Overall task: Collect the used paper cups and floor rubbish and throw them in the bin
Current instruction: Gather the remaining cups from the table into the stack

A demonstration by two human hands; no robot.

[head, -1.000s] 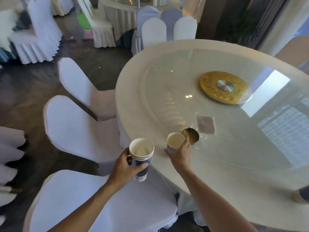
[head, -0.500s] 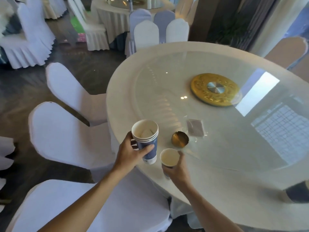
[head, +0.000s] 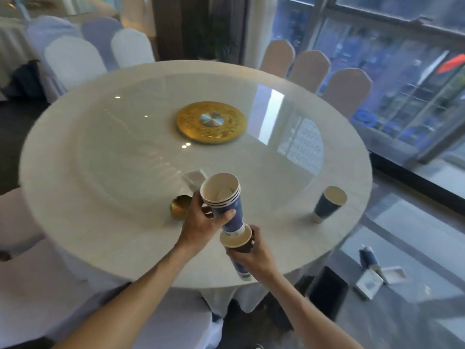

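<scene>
Table [head: 105, 187], round and glass-topped, carried one lone cup [head: 327, 205] near its right edge. Left hand [head: 201, 222] clamped around nested cups [head: 224, 197]; right hand [head: 251, 250] gripped a single cup [head: 236, 241] just beneath their base.

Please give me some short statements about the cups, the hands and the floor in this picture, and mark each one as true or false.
1. The left hand holds a stack of blue paper cups. True.
2. The right hand is empty. False: it grips a single blue paper cup.
3. Another dark blue paper cup stands upright on the round white table. True.
4. The floor is free of rubbish. False: white boxes lie there.
</scene>
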